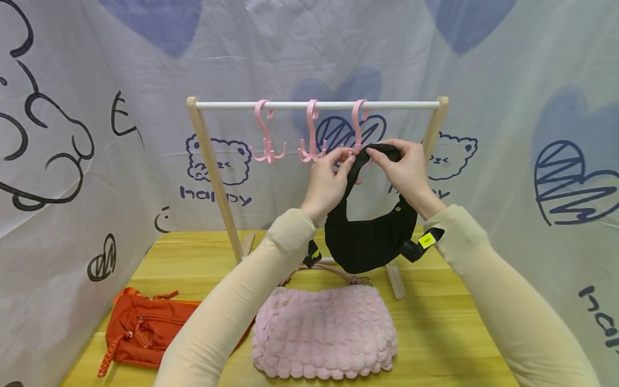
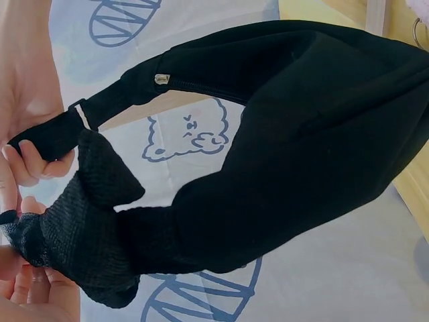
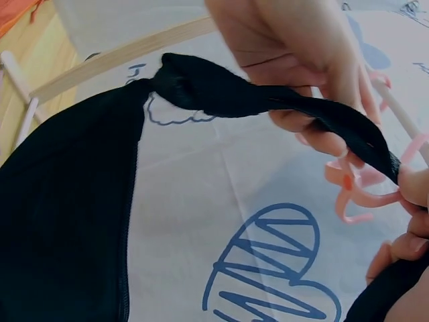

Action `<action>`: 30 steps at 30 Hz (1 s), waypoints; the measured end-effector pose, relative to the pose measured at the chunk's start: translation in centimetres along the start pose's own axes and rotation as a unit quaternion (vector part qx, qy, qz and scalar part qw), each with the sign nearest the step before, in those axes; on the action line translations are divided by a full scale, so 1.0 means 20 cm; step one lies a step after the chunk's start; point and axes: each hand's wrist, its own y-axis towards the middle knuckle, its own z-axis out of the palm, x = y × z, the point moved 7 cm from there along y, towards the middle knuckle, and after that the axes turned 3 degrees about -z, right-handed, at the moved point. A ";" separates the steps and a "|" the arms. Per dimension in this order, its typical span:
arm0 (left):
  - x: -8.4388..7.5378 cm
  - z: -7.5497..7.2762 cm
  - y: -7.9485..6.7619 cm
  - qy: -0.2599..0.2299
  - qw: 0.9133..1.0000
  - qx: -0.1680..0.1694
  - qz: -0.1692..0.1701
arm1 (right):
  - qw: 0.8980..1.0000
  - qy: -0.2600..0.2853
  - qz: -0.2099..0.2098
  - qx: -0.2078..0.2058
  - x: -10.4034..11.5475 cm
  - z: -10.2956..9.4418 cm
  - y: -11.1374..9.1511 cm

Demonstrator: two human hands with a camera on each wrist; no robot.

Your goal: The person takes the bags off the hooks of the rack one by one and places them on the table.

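Observation:
A black bag (image 1: 369, 244) hangs in the air by its strap, in front of the rack. My left hand (image 1: 326, 180) pinches the strap near its top, from the left. Close beside it, my right hand (image 1: 408, 169) grips the strap between thumb and fingers. A pink hook (image 1: 358, 123) hangs just behind the hands, its lower prongs partly hidden by them and the strap. The left wrist view shows a knotted, bow-like part (image 2: 100, 215) on the strap and a small zipper pull (image 2: 161, 79) on the bag.
Two more pink hooks (image 1: 267, 134) (image 1: 311, 134) hang from the white rod (image 1: 406, 105) of a wooden-legged rack. Below lies a fluffy pink bag (image 1: 324, 333) on the wood-grain table (image 1: 435, 333). An orange bag (image 1: 155, 322) lies at the left, partly behind my left sleeve.

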 end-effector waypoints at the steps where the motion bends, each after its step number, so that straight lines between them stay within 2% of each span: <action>1: 0.00 0.00 0.00 0.001 1.000 0.000 0.000 | 1.000 -0.007 -0.010 -0.004 0.00 0.00 0.00; 5: 0.00 0.00 0.00 0.008 1.000 -0.002 0.008 | 0.999 -0.020 -0.036 -0.019 0.00 0.01 -0.02; 10: 0.01 0.00 -0.01 0.011 1.000 -0.005 0.014 | 0.998 -0.006 -0.053 -0.022 -0.01 0.02 -0.05; 16: 0.01 0.00 -0.02 0.022 1.000 0.004 0.019 | 0.998 0.028 -0.050 -0.007 -0.02 0.04 -0.09; 21: 0.02 0.02 -0.04 0.055 0.998 0.020 0.031 | 0.999 0.017 -0.040 0.001 -0.02 0.05 -0.12; 24: 0.02 0.03 -0.05 0.072 0.996 0.025 0.046 | 0.999 0.011 -0.040 -0.003 -0.02 0.05 -0.13; 30: 0.01 0.03 -0.06 0.089 0.991 0.019 0.098 | 0.998 0.034 -0.058 -0.014 -0.02 0.07 -0.16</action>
